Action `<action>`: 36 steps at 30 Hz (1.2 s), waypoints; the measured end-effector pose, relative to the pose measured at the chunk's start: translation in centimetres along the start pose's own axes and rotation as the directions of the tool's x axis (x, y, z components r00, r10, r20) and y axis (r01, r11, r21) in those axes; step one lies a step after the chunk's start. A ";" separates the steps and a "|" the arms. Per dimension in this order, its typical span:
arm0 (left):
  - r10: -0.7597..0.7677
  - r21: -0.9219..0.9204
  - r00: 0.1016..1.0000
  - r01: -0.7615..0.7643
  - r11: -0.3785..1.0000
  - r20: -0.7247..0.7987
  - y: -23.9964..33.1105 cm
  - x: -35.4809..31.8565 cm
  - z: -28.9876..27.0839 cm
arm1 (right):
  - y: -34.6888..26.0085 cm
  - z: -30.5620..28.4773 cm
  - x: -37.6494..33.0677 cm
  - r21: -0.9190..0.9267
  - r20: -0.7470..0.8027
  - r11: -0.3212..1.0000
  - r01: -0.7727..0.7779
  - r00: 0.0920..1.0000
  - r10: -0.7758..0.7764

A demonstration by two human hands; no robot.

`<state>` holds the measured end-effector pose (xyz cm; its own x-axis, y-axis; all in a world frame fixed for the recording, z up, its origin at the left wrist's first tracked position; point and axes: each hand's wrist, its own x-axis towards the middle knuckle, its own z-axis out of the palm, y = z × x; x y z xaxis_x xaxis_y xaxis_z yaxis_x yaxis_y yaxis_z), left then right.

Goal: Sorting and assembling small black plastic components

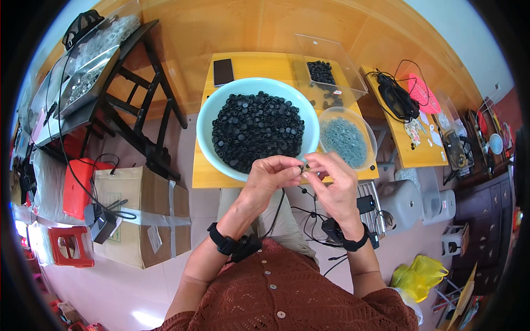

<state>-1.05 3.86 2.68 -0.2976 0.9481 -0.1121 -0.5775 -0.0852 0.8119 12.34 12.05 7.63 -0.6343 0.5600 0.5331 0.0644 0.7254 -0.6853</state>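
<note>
My left hand (271, 175) and my right hand (334, 177) meet at the table's near edge, fingertips pinched together. Between them is a small dark part (303, 167), mostly covered by the fingers, its exact kind too small to make out. Just beyond my left hand stands a light blue basin (202, 132) heaped with small round black plastic caps (256, 129). Beside my right hand is a round clear tub (373, 148) holding many thin silvery metal pieces (343, 140), which look like screws or pins.
A clear plastic box (353, 83) with black pieces sits at the table's far right, and a phone (223, 72) lies far left. Black cables (314, 212) hang below the near edge. A taped cardboard carton (141, 215) stands left, and a grey stool (398, 204) right.
</note>
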 end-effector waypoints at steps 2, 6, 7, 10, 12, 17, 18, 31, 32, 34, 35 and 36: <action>-0.028 0.067 0.999 0.026 0.997 0.030 -0.1 -0.2 -0.2 | -0.4 -0.1 0.0 0.031 0.034 0.999 -0.037 0.999 0.036; -0.075 -0.064 0.997 0.077 0.995 0.037 -0.6 -0.8 -0.9 | -0.3 0.1 -0.4 0.033 0.100 0.996 -0.087 0.991 0.083; -0.074 -0.066 0.997 0.076 0.995 0.034 -0.6 -0.8 -1.0 | -0.1 0.2 -0.5 0.033 0.104 0.996 -0.087 0.991 0.083; -0.139 -0.192 0.987 0.152 0.970 0.078 -0.7 -1.1 -1.3 | 0.6 0.7 -1.1 0.130 0.065 0.987 -0.099 0.994 0.091; -0.162 -0.240 0.978 0.189 0.952 0.131 -0.7 -1.0 -1.9 | 0.7 1.1 -0.9 0.172 0.055 0.983 -0.069 0.997 0.060; -0.214 -0.355 0.962 0.263 0.897 0.171 -1.5 -1.1 -2.3 | 0.6 1.8 -0.8 0.174 0.047 0.983 -0.058 0.998 0.050; -0.234 -0.394 0.960 0.277 0.876 0.153 -1.6 -1.1 -2.3 | 0.8 1.8 -0.7 0.163 0.051 0.986 -0.045 0.998 0.037; -0.200 -0.374 0.967 0.247 0.894 0.159 -1.0 -1.5 -2.1 | 2.0 3.8 -2.5 0.296 -0.008 0.945 -0.139 0.989 0.148; -0.218 -0.307 0.968 0.246 0.920 0.122 -0.6 -1.8 -1.9 | 2.3 3.9 -2.8 0.320 -0.013 0.937 -0.141 0.988 0.153; -0.236 -0.235 0.969 0.248 0.940 0.079 0.3 -2.0 -1.7 | 2.5 3.8 -3.0 0.350 -0.018 0.926 -0.144 0.987 0.160; -0.172 -0.043 0.985 0.172 0.984 0.002 1.0 -1.8 -2.1 | 2.5 3.8 -3.1 0.391 -0.027 0.903 -0.180 0.978 0.207; -0.095 0.157 0.994 0.103 0.982 -0.056 1.7 -1.5 -2.7 | 2.5 3.7 -3.2 0.431 -0.036 0.877 -0.213 0.967 0.253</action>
<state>-3.62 1.49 2.67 -0.2834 0.9331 -0.2212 -0.4782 0.0624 0.8760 11.66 10.57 2.42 -0.5692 0.7393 0.3599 -0.1401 0.3441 -0.9284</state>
